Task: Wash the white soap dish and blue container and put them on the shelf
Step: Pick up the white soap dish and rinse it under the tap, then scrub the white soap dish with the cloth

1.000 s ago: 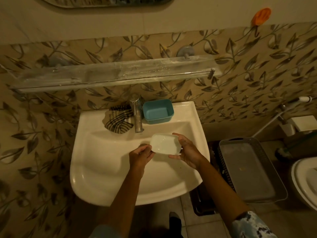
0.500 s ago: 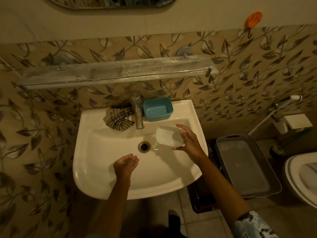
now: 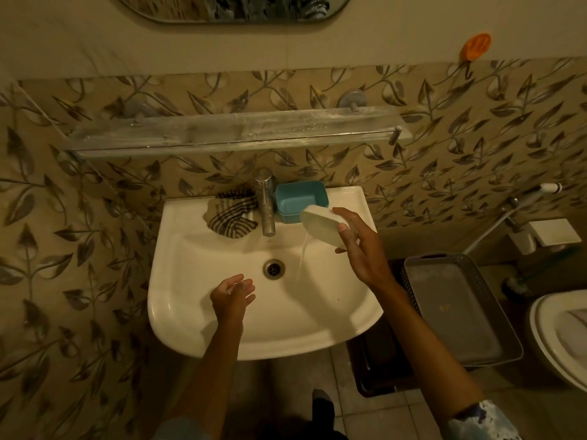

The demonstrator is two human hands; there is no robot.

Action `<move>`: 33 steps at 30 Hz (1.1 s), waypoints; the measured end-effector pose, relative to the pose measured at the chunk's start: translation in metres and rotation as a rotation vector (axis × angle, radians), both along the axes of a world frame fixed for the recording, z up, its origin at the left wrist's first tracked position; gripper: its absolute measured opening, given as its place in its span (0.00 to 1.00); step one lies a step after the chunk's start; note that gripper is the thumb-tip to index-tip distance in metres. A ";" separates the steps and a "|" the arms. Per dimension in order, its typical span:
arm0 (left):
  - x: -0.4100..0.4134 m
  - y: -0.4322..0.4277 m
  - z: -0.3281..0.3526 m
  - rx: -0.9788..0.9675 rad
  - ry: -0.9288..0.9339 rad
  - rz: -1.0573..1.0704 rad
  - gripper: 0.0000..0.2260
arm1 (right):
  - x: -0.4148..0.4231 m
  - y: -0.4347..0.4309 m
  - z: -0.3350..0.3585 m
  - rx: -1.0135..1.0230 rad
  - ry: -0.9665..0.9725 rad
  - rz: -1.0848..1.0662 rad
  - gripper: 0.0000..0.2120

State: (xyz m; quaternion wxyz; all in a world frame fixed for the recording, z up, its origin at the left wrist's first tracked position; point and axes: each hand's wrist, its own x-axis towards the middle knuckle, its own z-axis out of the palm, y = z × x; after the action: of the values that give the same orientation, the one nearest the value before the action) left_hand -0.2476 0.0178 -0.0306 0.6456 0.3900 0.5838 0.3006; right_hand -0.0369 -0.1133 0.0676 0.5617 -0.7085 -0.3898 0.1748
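Up went the dish (image 3: 320, 228): the right hand (image 3: 362, 249) has lifted it since a moment ago and tipped it on its side, closer to the back of the sink (image 3: 197, 328). The left hand (image 3: 233, 295) has stayed low over the bowl of the sink, near the drain (image 3: 273, 268).

Water (image 3: 303, 255) runs out of the tipped dish in a thin stream and falls into the sink, just right of the drain. The inside of the dish faces away, so I cannot see into it. The container (image 3: 298, 198) sits on the back rim of the sink, open side up, and only its blue floor shows inside.

The right fingers (image 3: 341, 214) curl round the dish, with the thumb on the near side and the others over the far edge. The dish hangs in the air in front of the container and hides its right corner. The left fingers are loose and a bit spread, and they hold nothing.

The tap (image 3: 266, 208) stands just left of the container. A striped cloth (image 3: 233, 215) lies on the rim on the tap's other side. The shelf (image 3: 235, 131) is on the wall above the tap and the container. A grey basket (image 3: 460, 312) sits low to the right of the sink, next to a toilet (image 3: 562, 338).
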 end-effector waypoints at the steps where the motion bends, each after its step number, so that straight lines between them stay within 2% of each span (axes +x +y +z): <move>1: 0.000 0.000 0.000 -0.001 0.007 -0.002 0.13 | -0.001 0.001 0.004 0.007 -0.032 0.008 0.16; 9: 0.004 0.003 0.000 0.014 0.044 -0.038 0.10 | -0.006 0.002 0.005 0.019 -0.242 0.046 0.15; 13: 0.005 0.004 0.000 0.027 0.065 -0.056 0.09 | -0.008 -0.003 -0.020 -0.125 -0.242 0.100 0.15; 20: 0.009 0.007 -0.001 0.036 0.082 -0.067 0.09 | -0.016 -0.002 -0.002 0.004 -0.249 0.024 0.15; 24: 0.013 0.005 -0.003 0.030 0.094 -0.081 0.09 | -0.020 -0.002 -0.023 -0.140 -0.256 0.105 0.15; 28: 0.017 0.009 -0.002 0.040 0.095 -0.084 0.09 | -0.024 0.000 -0.027 -0.048 -0.245 0.051 0.15; 33: 0.018 0.013 -0.005 0.036 0.097 -0.086 0.09 | -0.022 0.005 -0.031 -0.083 -0.202 0.021 0.15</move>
State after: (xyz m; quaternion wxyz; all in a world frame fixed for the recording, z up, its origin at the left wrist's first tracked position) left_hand -0.2295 0.0310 -0.0353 0.6218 0.4402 0.5915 0.2640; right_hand -0.0593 -0.1083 0.0369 0.4878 -0.7412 -0.4441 0.1242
